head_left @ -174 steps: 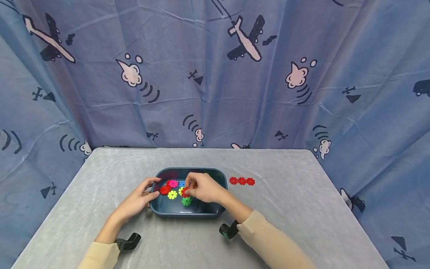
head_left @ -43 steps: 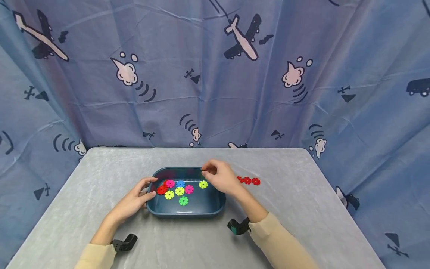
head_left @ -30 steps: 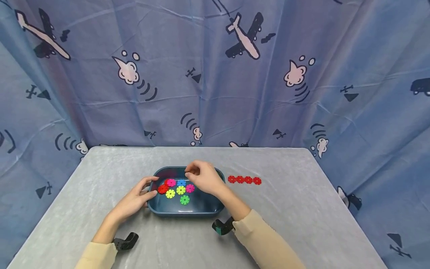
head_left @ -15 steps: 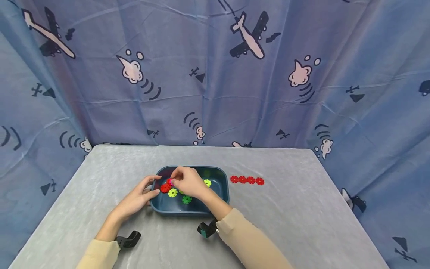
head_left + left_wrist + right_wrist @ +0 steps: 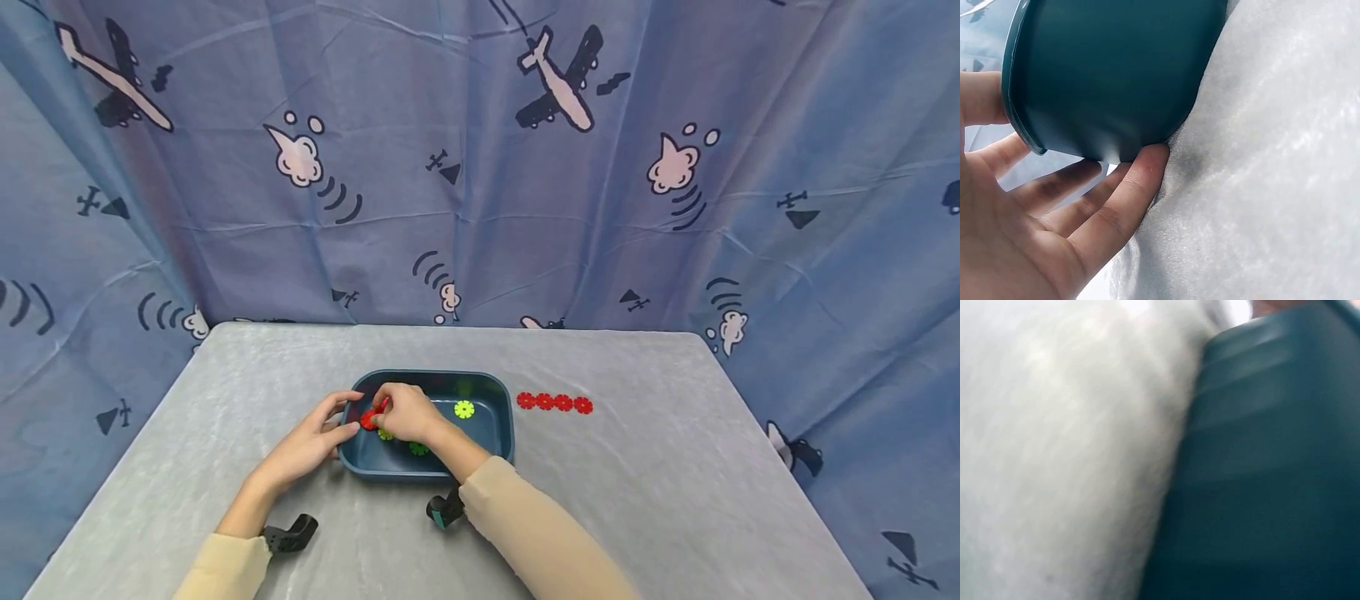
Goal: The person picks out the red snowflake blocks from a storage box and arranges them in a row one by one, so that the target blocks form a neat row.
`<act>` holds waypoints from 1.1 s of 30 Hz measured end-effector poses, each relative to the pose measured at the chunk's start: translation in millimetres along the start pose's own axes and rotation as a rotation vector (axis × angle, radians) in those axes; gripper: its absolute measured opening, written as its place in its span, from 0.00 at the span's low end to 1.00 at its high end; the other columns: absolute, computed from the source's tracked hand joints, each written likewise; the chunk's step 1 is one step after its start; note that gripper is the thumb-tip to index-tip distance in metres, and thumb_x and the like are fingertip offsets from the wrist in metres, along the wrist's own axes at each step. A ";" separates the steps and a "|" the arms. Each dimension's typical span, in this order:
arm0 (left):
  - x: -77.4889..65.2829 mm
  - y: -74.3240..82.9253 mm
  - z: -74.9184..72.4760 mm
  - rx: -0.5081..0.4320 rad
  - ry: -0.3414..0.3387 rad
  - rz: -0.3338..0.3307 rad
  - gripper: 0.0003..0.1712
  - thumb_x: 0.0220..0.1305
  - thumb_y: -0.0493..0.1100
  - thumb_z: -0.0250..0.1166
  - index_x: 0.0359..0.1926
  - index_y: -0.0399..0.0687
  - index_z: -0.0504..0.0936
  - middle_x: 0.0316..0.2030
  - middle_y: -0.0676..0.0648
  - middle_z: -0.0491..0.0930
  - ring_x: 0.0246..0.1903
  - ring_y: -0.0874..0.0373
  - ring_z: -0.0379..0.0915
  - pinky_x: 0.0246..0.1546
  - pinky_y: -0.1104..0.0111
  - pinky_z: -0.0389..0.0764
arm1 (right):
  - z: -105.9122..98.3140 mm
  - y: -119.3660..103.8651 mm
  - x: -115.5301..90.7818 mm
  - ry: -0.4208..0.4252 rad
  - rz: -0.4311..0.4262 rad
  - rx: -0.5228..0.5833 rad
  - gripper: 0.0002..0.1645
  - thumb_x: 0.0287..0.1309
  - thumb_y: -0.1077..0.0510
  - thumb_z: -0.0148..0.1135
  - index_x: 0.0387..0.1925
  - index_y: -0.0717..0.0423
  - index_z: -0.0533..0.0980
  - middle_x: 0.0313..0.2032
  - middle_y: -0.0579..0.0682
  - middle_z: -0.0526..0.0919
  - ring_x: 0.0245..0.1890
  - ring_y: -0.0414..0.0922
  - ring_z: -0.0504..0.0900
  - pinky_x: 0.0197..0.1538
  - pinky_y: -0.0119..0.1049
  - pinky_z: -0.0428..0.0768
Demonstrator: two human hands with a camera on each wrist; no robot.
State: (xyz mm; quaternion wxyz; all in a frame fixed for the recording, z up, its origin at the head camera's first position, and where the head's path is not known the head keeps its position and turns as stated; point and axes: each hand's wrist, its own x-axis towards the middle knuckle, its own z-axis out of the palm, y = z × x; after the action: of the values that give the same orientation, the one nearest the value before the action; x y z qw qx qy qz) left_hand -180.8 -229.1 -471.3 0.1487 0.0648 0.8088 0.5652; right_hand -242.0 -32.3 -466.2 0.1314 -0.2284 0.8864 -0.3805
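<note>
In the head view a dark teal tray stands on the table with colored notched plastic discs in it. My left hand holds the tray's left end, its thumb and index finger at the rim; other fingers touch the outer wall in the left wrist view. My right hand is down inside the tray's left part, thumb and fingertips at a red disc; whether they pinch one is unclear. A yellow disc and a partly covered green disc show; the right hand hides others. The right wrist view is blurred, showing only tray wall and cloth.
Right of the tray several red discs lie in a straight row on the grey-white tablecloth. A blue curtain with printed airplanes hangs behind the table and along both sides.
One more red disc has been added to the left end of the row. My right hand has gone from the tray's right end leftward to the red discs. My left hand stays on the tray.
</note>
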 end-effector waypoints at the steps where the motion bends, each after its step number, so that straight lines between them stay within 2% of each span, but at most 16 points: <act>1: 0.0 0.2 0.1 0.000 0.001 0.001 0.30 0.78 0.47 0.57 0.75 0.53 0.59 0.76 0.31 0.48 0.69 0.35 0.62 0.44 0.59 0.78 | 1.8 0.1 1.2 -0.003 0.002 -0.032 0.10 0.64 0.59 0.69 0.45 0.58 0.81 0.30 0.46 0.80 0.25 0.40 0.76 0.30 0.31 0.75; 7: -0.7 0.8 -0.8 -0.005 0.003 0.005 0.30 0.78 0.47 0.56 0.75 0.53 0.59 0.76 0.30 0.47 0.69 0.34 0.60 0.46 0.59 0.79 | 9.8 -1.8 5.1 0.013 0.018 -0.195 0.11 0.63 0.53 0.71 0.44 0.52 0.82 0.33 0.44 0.79 0.29 0.38 0.75 0.32 0.32 0.74; 14: -0.4 -1.1 -0.5 -0.023 0.003 0.019 0.30 0.79 0.45 0.56 0.75 0.52 0.59 0.76 0.30 0.46 0.69 0.33 0.61 0.46 0.58 0.80 | 9.9 -2.0 2.7 0.015 0.020 -0.252 0.13 0.61 0.52 0.73 0.44 0.50 0.80 0.36 0.45 0.79 0.32 0.39 0.74 0.35 0.35 0.75; 23: 4.2 -2.2 3.9 0.001 0.006 0.012 0.28 0.78 0.45 0.57 0.74 0.53 0.61 0.75 0.31 0.50 0.63 0.39 0.68 0.42 0.59 0.78 | 5.2 4.3 -3.8 0.012 0.023 -0.149 0.10 0.61 0.64 0.69 0.41 0.54 0.76 0.27 0.45 0.77 0.23 0.41 0.74 0.26 0.33 0.73; 26: 3.2 -2.0 2.8 -0.007 0.010 0.007 0.28 0.78 0.45 0.57 0.74 0.53 0.61 0.75 0.31 0.50 0.61 0.40 0.69 0.42 0.59 0.77 | 4.1 2.9 -4.9 0.002 0.010 -0.131 0.09 0.61 0.65 0.68 0.41 0.54 0.75 0.27 0.45 0.78 0.22 0.41 0.74 0.26 0.32 0.73; 33: 0.2 -0.5 1.8 -0.006 0.011 0.016 0.29 0.78 0.45 0.57 0.75 0.53 0.60 0.75 0.31 0.49 0.64 0.38 0.67 0.42 0.59 0.79 | -5.8 -0.5 -13.4 -0.012 -0.018 -0.094 0.08 0.62 0.65 0.67 0.39 0.54 0.76 0.27 0.45 0.79 0.21 0.41 0.75 0.26 0.31 0.75</act>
State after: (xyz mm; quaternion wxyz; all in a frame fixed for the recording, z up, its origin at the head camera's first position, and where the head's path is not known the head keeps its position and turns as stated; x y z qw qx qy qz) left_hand -180.4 -227.6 -472.4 0.1400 0.0677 0.8073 0.5693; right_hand -232.7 -22.2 -461.1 0.1223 -0.2444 0.9005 -0.3382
